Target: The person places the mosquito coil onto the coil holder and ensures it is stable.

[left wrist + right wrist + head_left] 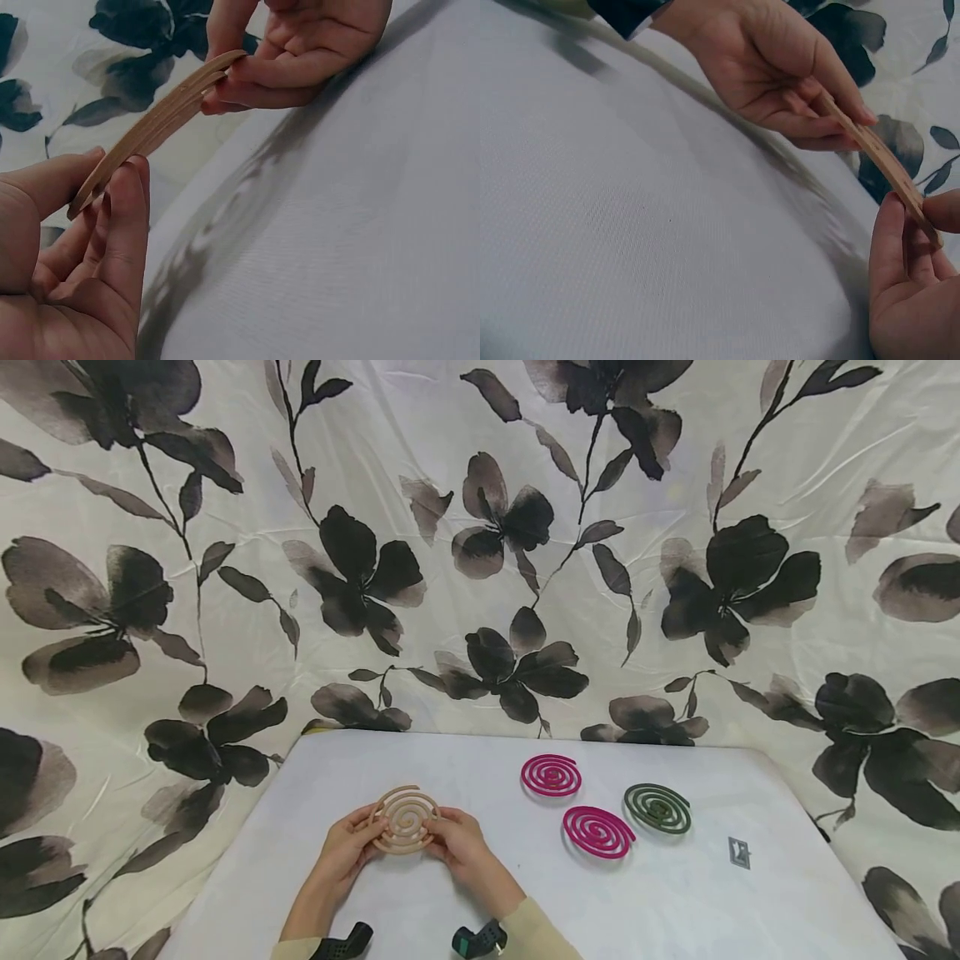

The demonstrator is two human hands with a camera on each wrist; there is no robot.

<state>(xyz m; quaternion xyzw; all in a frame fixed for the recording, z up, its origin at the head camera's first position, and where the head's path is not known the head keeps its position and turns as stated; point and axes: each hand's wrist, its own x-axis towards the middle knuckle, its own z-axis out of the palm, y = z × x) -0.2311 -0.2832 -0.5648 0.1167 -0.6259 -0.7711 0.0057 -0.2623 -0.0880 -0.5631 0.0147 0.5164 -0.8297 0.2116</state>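
Note:
Both hands hold a tan spiral coil point(406, 821), shaped like a mosquito coil, above the near left part of the table. The left hand point(348, 847) pinches its left edge between thumb and fingers. At the opposite edge, the right hand point(462, 845) has the same kind of pinch. Seen edge-on in the left wrist view, the coil point(154, 124) is tilted and clear of the table, its shadow falling on the white surface. The right wrist view shows the thin coil point(885, 166) spanning the gap between the two hands.
Two pink spiral coils point(551, 775) point(598, 832) lie right of the hands. Beside them is a dark green coil point(657, 809). A small grey metal piece point(738, 852) lies farther right on the white table point(465, 760). Behind hangs a floral cloth point(420, 460).

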